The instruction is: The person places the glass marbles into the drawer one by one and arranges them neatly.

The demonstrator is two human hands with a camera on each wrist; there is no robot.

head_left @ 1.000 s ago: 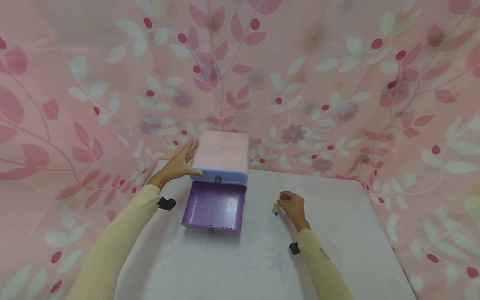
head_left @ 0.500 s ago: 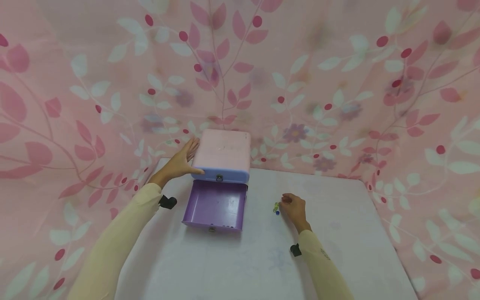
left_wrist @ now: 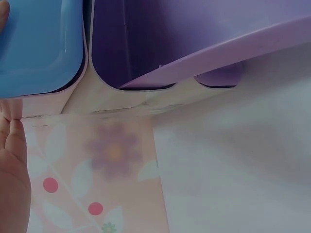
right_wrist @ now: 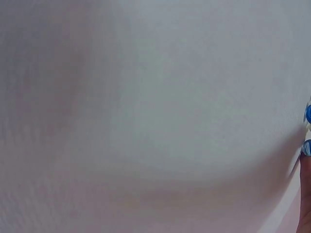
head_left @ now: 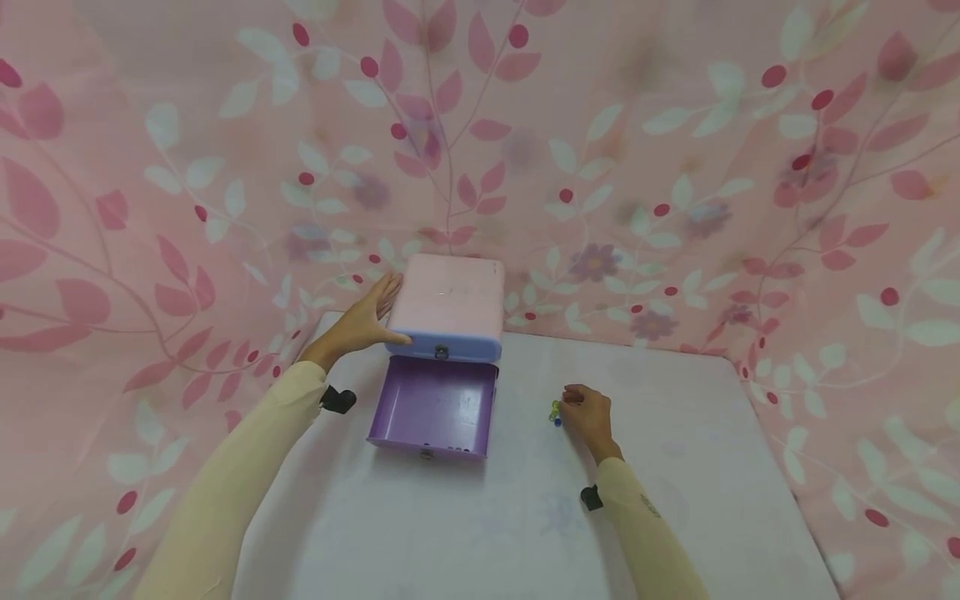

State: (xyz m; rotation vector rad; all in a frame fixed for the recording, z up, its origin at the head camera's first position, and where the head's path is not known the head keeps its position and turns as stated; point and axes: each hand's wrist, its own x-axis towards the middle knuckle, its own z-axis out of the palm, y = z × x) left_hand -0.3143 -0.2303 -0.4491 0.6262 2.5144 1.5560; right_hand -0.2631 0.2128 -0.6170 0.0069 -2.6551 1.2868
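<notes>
In the head view a small cabinet with a pink top (head_left: 450, 287) stands at the table's back. Its upper blue drawer (head_left: 420, 345) is closed, while the lower purple drawer (head_left: 431, 408) is pulled far out. My left hand (head_left: 358, 323) rests on the cabinet's left side, fingers straight along it and thumb on the blue front. To the right, my right hand (head_left: 588, 415) is bent down at a few small glass marbles (head_left: 555, 409), greenish and blue. The right wrist view catches a fingertip touching a blue swirled marble (right_wrist: 307, 147); whether it is pinched is hidden.
The white table (head_left: 525, 508) reaches back to a pink floral cloth (head_left: 585, 167) hanging behind and at both sides. Purple drawer's front rim (head_left: 450, 455) juts toward me. Black camera mounts (head_left: 339, 401) sit on both wrists.
The head view shifts slightly, so everything moves a little. My left hand stays on the cabinet. The right hand remains at the marbles, its fingers moving only slightly.
</notes>
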